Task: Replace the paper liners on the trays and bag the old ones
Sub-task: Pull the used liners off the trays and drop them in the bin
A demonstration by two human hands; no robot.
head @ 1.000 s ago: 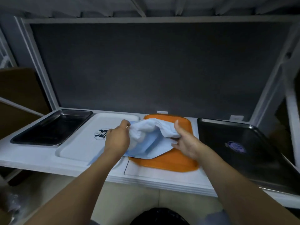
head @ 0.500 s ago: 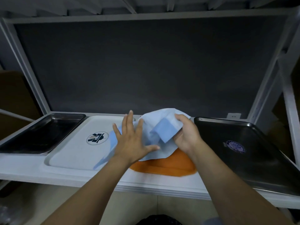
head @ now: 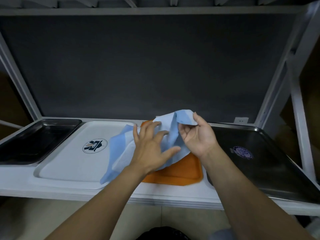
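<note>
Head view, looking down at white surface (head: 173, 193) in front of a dark back panel (head: 147, 66).

- Four trays stood in a row, left to right: steel tray (head: 31, 141), white tray (head: 69, 153) with a round logo (head: 94, 146), orange tray (head: 181, 172), dark tray (head: 268, 167) with a round sticker (head: 242, 152).
- Blue paper liner (head: 119, 153) was crumpled and partly lifted. Its bulk hung over the orange tray. Its left part draped across the right side of the white tray, with the lowest corner near that tray's front rim.
- Left hand (head: 150, 149) was palm down, fingers spread and nearly straight, lying on the liner's middle. I could not tell how hard it pressed.
- Right hand (head: 199, 135) was palm turned up, thumb and curled fingers pinching the liner's raised upper edge above the back of the orange tray.
- Black shape (head: 162, 233) showed at the bottom edge, below the surface. It was too cut off to identify.
</note>
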